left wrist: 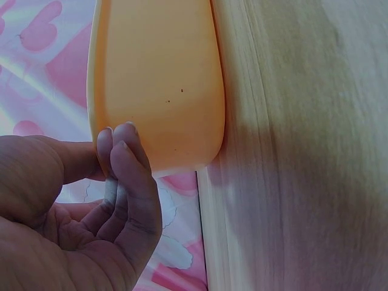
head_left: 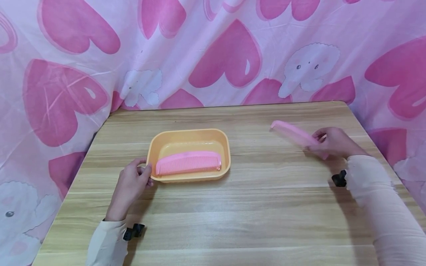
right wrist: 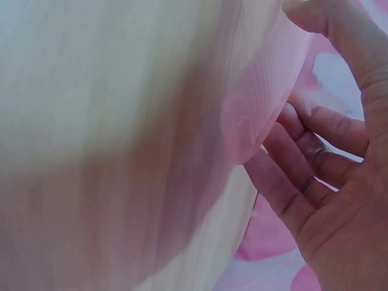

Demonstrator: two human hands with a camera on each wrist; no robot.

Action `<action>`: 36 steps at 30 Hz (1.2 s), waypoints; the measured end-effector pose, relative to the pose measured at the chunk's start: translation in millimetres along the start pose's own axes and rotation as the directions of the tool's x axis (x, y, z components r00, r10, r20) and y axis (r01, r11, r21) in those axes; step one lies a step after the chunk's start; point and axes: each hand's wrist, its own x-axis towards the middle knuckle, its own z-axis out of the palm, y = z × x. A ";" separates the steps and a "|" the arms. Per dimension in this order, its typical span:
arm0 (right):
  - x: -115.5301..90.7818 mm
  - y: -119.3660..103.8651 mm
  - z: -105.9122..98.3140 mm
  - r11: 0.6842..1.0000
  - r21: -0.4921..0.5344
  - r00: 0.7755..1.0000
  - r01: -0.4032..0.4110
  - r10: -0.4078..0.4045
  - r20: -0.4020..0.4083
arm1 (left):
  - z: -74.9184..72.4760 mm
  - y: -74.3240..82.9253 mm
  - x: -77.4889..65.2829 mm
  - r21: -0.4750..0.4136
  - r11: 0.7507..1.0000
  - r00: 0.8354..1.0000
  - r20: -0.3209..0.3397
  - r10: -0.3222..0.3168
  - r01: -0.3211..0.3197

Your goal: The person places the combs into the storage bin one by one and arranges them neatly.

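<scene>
Pink comb (head_left: 293, 133) pinched at one end in the right hand (head_left: 332, 143), raised above the wooden desk (head_left: 266, 207); left hand (head_left: 131, 184) grips the orange tray (head_left: 151, 147) rim, a second pink comb (head_left: 188, 163) lying inside.

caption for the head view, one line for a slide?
Left hand grips orange tray holding one pink comb; right hand lifts second comb.

The right wrist view shows the held comb (right wrist: 260, 103) blurred and cut off.
</scene>
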 end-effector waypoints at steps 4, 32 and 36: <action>2.3 -14.9 3.2 1.000 -0.008 0.999 0.029 -0.029 -0.016 | -0.2 -0.2 0.6 -0.003 1.000 1.000 -0.005 0.007 -0.007; 19.6 -119.6 25.9 0.973 -0.004 0.973 0.232 -0.232 -0.004 | 0.4 -2.0 0.8 -0.001 1.000 1.000 -0.007 0.026 -0.026; 22.8 -134.2 30.7 0.955 -0.030 0.955 0.296 -0.297 -0.017 | 0.5 -2.5 1.1 -0.003 1.000 1.000 -0.009 0.023 -0.023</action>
